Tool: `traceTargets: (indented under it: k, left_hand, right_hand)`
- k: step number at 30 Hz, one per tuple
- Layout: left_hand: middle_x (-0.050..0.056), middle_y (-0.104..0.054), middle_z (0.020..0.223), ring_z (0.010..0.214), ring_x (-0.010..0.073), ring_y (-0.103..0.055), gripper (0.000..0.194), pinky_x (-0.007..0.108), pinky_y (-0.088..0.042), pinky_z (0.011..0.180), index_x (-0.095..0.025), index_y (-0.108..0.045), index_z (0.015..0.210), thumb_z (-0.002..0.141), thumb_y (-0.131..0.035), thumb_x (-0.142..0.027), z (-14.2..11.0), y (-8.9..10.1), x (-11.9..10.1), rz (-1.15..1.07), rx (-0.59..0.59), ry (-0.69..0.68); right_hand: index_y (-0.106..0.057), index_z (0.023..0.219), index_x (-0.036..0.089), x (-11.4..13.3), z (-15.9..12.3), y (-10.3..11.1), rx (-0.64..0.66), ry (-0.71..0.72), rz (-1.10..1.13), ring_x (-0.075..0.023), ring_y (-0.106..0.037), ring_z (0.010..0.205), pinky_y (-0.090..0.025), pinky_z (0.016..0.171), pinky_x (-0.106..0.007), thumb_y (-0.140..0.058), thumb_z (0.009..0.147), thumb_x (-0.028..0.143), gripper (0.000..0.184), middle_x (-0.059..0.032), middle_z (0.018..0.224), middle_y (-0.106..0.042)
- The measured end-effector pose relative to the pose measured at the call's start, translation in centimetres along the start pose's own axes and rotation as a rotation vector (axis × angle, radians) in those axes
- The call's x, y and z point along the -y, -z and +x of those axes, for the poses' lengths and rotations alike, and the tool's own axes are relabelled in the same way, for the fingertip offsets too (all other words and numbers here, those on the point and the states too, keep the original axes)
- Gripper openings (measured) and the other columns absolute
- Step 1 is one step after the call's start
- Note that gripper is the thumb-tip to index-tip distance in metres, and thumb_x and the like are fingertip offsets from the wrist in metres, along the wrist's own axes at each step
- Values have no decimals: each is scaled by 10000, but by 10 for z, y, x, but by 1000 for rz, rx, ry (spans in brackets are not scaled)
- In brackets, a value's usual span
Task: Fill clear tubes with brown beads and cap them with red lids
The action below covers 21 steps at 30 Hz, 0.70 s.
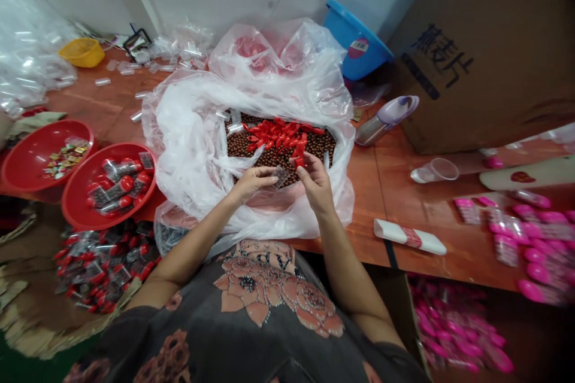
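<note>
My left hand point(254, 183) pinches a small clear plastic container point(280, 177) with dark contents, its edges hard to make out. Beside it, my right hand point(316, 183) grips a red plastic cap point(300, 152) between thumb and fingers. The two pieces are apart. Both hands are over a large translucent plastic bag point(179, 131), its mouth spread around many small round brown balls point(322, 145). A heap of red plastic caps point(278, 131) lies on the balls. Toward the left of the heap is a clear empty tube point(235, 127).
Left: a red basin point(69, 209) of filled red-capped containers, another red basin point(13, 158) with small wrapped pieces, and more containers point(108, 266) below. Right: a bottle point(381, 122), a white packet point(409, 237), pink-capped containers point(539, 245) and a big cardboard box point(489, 54). Behind: a blue basin point(357, 42).
</note>
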<state>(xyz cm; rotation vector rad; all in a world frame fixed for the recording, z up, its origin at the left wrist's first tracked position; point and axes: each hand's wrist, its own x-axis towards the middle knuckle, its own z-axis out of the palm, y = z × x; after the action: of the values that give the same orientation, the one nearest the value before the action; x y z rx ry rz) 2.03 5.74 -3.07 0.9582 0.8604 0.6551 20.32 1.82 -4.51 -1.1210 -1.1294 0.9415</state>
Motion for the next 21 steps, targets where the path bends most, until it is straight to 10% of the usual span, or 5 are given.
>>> traceTargets:
  k: [5,12,21]
  left_hand:
    - [88,-750,1003,786,173,-672,496,303,-544,718,-155,-754,1076,612,-846,-306,-3,7,6,-36,11,23]
    - [93,-753,1013,786,166,-677,517,289,-546,735,-133,-755,1068,588,-855,-297,-11,13,7,-67,-22,25]
    - [99,-740,1070,845,166,-672,511,331,-516,855,-144,-744,1127,650,-830,-305,-20,12,3,71,-15,-76]
  right_hand:
    - [-492,1343,297,3,-3,-11,163,37,-81,-194,-649,1129,-512,1038,-412,-537,935,404,425,-68,1293,-616]
    - [-528,1366,308,1,-8,-2,50,148,-280,-210,-573,1221,-439,1102,-442,-566,933,351,437,-63,1338,-599]
    - [-641,1247,287,-1,-15,-14,64,-50,-21,-201,-646,1145,-501,1048,-417,-686,845,382,416,-39,1265,-683]
